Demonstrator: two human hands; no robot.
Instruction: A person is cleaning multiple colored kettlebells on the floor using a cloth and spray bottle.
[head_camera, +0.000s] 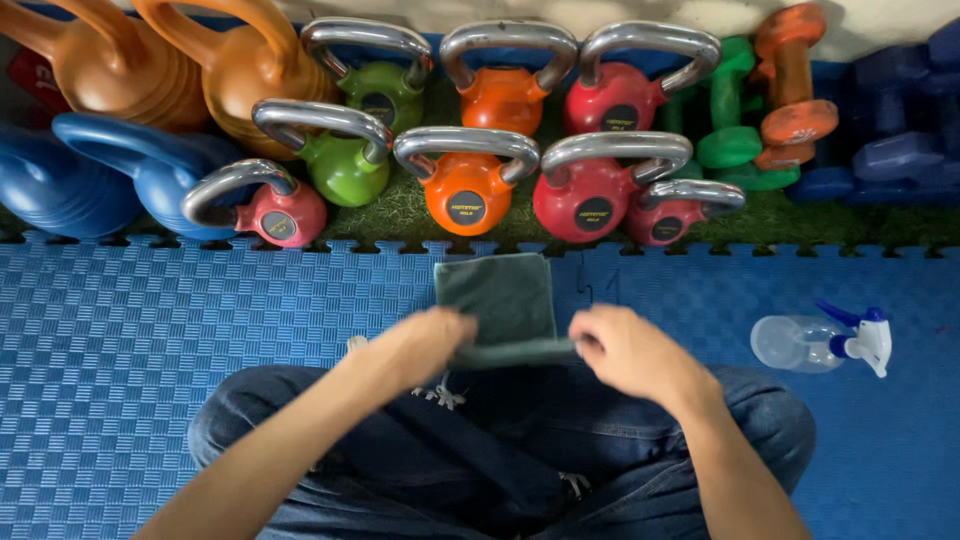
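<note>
Left hand and right hand, fingers clamped on the near edge of a folded grey cloth on the blue floor mat; spray bottle lies toward its right edge.

Only one view is given, taken from a camera worn on the head and aimed steeply down and forward. The crossed legs in jeans are seen close at the bottom edge, the blue floor mat across the middle, and a row of kettlebells along the top, farther off. No second view is provided, so nothing is shared.
</note>
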